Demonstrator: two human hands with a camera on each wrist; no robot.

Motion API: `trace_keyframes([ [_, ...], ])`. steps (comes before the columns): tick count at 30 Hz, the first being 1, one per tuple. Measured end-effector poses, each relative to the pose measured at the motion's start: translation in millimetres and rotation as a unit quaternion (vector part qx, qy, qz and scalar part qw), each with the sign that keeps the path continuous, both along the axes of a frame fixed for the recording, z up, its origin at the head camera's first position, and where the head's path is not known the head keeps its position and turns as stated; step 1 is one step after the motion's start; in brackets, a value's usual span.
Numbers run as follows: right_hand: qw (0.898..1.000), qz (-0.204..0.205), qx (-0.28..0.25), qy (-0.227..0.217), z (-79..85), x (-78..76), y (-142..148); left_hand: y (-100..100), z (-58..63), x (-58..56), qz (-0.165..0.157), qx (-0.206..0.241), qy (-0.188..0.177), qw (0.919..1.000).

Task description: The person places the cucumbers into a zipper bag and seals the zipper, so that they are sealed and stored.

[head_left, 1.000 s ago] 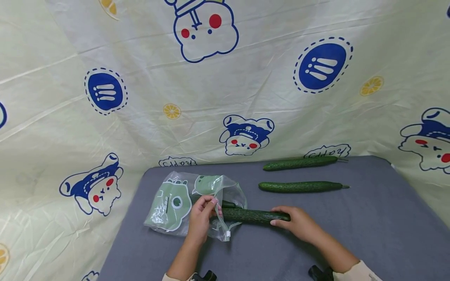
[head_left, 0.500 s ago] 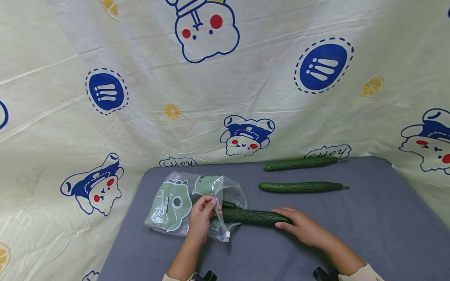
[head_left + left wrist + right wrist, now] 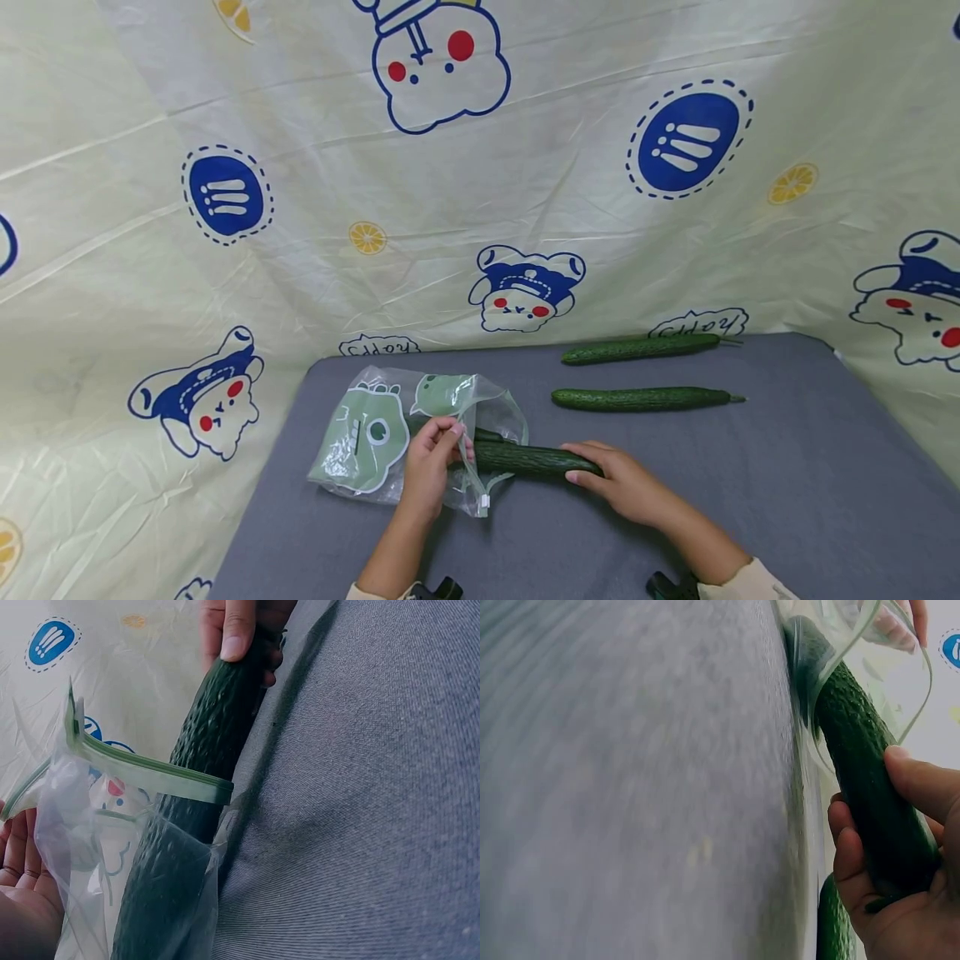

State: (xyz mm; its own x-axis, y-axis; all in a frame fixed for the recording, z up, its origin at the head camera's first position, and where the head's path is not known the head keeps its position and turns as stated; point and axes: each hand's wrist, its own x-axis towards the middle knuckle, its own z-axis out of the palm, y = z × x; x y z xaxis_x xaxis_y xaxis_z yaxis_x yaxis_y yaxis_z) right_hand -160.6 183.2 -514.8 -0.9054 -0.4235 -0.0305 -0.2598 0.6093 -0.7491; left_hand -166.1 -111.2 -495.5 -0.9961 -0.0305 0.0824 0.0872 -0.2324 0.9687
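My left hand pinches the rim of a clear zip bag printed with green cartoon shapes. Through the bag's mouth runs a dark green cucumber, partly inside and partly out. Its outer end is gripped by my right hand, thumb on one side and fingers on the other, as the right wrist view shows on the cucumber. Another cucumber lies inside the bag, mostly hidden by the print and my left hand. In the left wrist view the green zip strip crosses over the held cucumber.
Two more cucumbers lie at the back right of the grey table: one near the back edge, another in front of it. A patterned curtain hangs right behind the table.
My right hand first shifts slightly right, then moves left with the cucumber, which now sits deeper in the bag. My left hand and the bag stay nearly still.
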Motion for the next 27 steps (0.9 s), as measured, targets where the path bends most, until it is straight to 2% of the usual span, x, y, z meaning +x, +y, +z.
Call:
trace_keyframes([
  [5, 1.000, 0.005, -0.010, -0.001, -0.3, -1.7, -9, 0, -1.0, -0.1, -0.006, -0.002, 0.007, 1.0000],
  [14, 0.999, 0.017, -0.023, 0.027, -6.4, -4.3, -26, 1, -2.5, -0.2, -0.005, 0.005, 0.002, 1.0000],
  [27, 0.999, 0.008, -0.032, 0.020, -3.3, -8.4, -58, 2, -2.2, 0.5, -0.006, -0.004, 0.002, 1.0000],
])
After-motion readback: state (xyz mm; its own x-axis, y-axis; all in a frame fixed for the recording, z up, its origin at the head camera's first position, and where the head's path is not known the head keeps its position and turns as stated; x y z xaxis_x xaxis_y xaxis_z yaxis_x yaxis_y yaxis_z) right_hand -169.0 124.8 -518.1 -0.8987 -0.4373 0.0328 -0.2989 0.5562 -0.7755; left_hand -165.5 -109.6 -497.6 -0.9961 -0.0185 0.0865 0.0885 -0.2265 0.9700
